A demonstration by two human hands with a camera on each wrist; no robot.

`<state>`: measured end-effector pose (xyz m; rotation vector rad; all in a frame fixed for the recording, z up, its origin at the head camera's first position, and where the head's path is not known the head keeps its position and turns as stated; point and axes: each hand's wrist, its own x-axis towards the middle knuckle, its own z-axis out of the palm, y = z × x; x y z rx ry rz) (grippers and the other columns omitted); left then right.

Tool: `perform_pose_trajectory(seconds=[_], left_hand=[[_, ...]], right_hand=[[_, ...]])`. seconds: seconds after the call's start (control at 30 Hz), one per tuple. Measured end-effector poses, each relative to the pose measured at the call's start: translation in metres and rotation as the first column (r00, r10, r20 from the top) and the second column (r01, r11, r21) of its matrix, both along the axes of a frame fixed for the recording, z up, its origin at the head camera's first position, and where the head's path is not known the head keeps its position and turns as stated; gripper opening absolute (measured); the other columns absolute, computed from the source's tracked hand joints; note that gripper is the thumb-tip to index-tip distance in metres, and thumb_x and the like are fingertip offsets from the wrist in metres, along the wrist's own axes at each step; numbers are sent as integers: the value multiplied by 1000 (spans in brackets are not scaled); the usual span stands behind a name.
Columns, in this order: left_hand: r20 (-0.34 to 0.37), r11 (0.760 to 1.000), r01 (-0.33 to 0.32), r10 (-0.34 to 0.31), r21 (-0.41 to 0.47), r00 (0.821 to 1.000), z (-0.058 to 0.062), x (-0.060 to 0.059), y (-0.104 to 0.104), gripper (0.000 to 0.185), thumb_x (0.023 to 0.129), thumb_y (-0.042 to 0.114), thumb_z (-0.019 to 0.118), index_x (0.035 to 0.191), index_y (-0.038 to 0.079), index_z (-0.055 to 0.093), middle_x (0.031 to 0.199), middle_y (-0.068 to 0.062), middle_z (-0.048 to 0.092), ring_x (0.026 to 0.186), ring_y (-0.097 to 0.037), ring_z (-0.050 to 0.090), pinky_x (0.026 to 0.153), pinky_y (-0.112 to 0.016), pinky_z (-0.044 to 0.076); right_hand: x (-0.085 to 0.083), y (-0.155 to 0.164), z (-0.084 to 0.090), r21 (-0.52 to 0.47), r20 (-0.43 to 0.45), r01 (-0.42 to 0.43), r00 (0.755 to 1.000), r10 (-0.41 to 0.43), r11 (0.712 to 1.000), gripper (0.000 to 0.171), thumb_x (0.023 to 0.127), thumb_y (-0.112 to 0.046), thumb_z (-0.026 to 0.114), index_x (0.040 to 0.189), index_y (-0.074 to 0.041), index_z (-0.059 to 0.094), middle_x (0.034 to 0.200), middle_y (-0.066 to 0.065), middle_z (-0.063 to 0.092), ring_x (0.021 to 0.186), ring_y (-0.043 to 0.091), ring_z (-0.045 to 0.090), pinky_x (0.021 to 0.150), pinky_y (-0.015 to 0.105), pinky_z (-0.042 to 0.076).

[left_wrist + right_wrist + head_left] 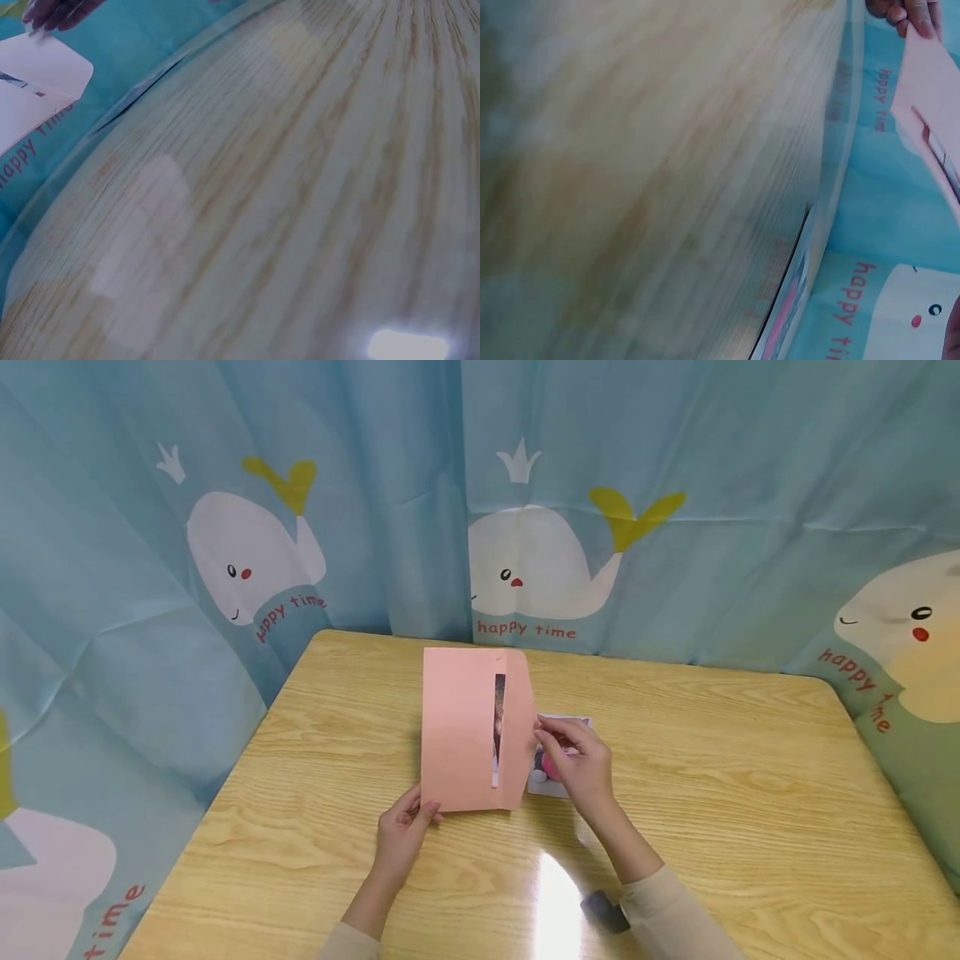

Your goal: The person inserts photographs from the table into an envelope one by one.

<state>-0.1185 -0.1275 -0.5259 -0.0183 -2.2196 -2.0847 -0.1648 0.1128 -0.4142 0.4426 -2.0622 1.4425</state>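
A pink envelope point(459, 727) is held up over the table, its flap on the right side. Through a slot beside the flap, part of a dark picture point(499, 710) shows inside. My left hand point(405, 831) pinches the envelope's lower left corner between thumb and fingers. At the flap's right edge, my right hand point(581, 764) pinches the paper with thumb and fingertips. Beneath the right hand a photo card point(547, 787) with a pink patch lies on the table, partly covered by hand and envelope. The right wrist view shows the envelope point(930, 82) at its right edge.
The wood-grain table point(750, 793) reaches back to a blue curtain point(405, 527) printed with white whales. A dark object point(606, 912) sits by the right sleeve. A bright light reflection point(557, 902) lies on the tabletop near the front.
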Motion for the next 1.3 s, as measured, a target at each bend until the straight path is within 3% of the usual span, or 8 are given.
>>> perform_pose_trajectory(seconds=[0.17,0.37,0.5,0.7,0.93,1.03,1.17,1.3], left_hand=[[13,1000,0,0,6,1000,0,0,-1,31,91,13,62,120,0,60,86,-1,68,74,-10,65,77,-19,55],[17,1000,7,-8,10,1000,0,0,-2,31,92,14,61,120,-1,59,87,1,67,76,-10,64,79,-19,54],[24,1000,7,-8,23,1000,1,-1,-2,32,92,13,62,120,-2,58,90,3,68,76,-9,64,79,-19,54],[20,1000,-4,3,30,1000,2,-1,-2,32,92,12,62,120,-2,58,91,0,68,76,-9,64,79,-20,55],[21,999,1,-2,35,1000,2,0,-3,32,92,12,61,120,-2,58,93,-1,68,76,-9,64,80,-19,54],[14,999,6,-7,45,1000,3,1,-2,32,92,11,61,121,-2,58,94,-1,69,76,-9,64,79,-20,54],[23,999,5,-6,46,1000,3,1,-2,32,92,12,61,121,-2,58,91,1,68,76,-9,64,80,-19,54],[34,999,-3,2,46,999,2,0,-1,32,92,13,62,120,-2,58,88,2,68,75,-9,64,79,-19,54]], right_hand=[[-3,9,0,10,5,-3,1000,3,1000,21,71,17,72,92,14,66,84,26,65,73,17,63,68,13,53],[-7,21,0,30,129,21,991,-24,999,31,71,13,74,100,13,65,87,23,65,76,36,62,72,25,56],[-11,32,-6,39,170,52,984,-58,998,33,72,12,74,103,13,64,91,22,65,78,25,63,72,17,54],[-23,55,-31,53,210,92,973,-101,994,35,73,9,75,106,9,65,95,23,64,79,12,62,73,14,52],[-25,73,-41,149,361,80,923,-130,986,40,76,-2,77,114,4,63,105,20,64,88,30,63,76,12,50],[-29,79,-42,182,426,60,895,-134,981,43,77,-4,77,116,6,60,108,22,63,92,33,62,81,23,53],[-37,84,-45,227,535,8,835,-131,974,48,80,-7,75,121,9,56,111,26,60,98,36,60,88,41,53],[-46,90,-50,290,605,-60,785,-134,955,54,82,-11,74,126,12,51,117,29,57,104,41,58,89,47,51]])
